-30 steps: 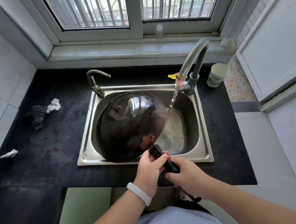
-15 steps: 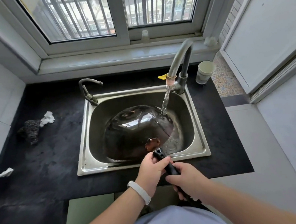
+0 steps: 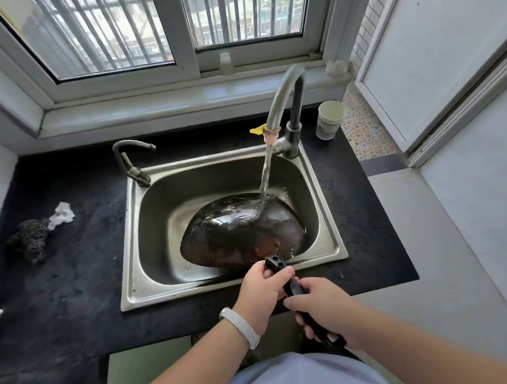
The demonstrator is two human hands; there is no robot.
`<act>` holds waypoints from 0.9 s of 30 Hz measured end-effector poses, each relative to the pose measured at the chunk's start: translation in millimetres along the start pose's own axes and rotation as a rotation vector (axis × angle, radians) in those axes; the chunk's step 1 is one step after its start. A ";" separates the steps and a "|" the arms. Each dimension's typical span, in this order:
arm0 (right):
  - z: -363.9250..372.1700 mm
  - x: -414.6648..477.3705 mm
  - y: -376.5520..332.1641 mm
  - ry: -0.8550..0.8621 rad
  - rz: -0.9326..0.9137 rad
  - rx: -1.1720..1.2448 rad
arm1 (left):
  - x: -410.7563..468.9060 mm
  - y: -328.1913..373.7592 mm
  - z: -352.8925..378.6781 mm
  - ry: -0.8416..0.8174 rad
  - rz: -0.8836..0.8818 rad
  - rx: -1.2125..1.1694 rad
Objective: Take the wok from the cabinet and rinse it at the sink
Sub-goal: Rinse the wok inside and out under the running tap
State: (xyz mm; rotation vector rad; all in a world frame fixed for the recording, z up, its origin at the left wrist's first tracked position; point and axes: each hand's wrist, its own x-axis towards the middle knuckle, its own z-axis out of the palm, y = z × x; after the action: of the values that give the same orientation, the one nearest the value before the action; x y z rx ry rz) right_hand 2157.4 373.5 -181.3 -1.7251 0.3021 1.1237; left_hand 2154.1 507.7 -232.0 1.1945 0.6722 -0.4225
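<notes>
A dark wok (image 3: 237, 232) lies bottom-up in the steel sink (image 3: 132, 278), its wet underside facing me. Water runs from the tall curved faucet (image 3: 282, 100) onto the wok's far right edge. The wok's black handle (image 3: 276, 263) points toward me over the sink's front rim. My left hand (image 3: 263, 290), with a white band on its wrist, grips the handle close to the wok. My right hand (image 3: 323, 310) grips the handle's near end.
A small second tap (image 3: 130, 161) stands at the sink's back left corner. A pale cup (image 3: 329, 119) sits on the black counter (image 3: 73, 294) right of the faucet. A dark scouring pad (image 3: 29, 237) and white paper scraps (image 3: 62, 214) lie at left.
The wok has tipped from standing steeply on its edge to lying lower and flatter, and shifted right under the stream. Both hands stay on the handle.
</notes>
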 end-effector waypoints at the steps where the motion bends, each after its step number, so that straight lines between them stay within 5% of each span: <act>1: -1.1 -0.5 0.4 0.000 0.004 0.010 | -0.2 -0.5 1.6 -0.004 -0.002 0.004; 27: 10.0 -9.6 1.1 -0.029 -0.036 -0.034 | -16.3 -3.4 -11.1 0.015 0.027 0.022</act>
State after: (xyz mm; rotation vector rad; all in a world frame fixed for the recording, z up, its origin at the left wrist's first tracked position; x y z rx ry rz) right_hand 2146.1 378.6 -174.9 -1.7362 0.2342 1.1323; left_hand 2137.2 516.3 -225.7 1.2273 0.6651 -0.4003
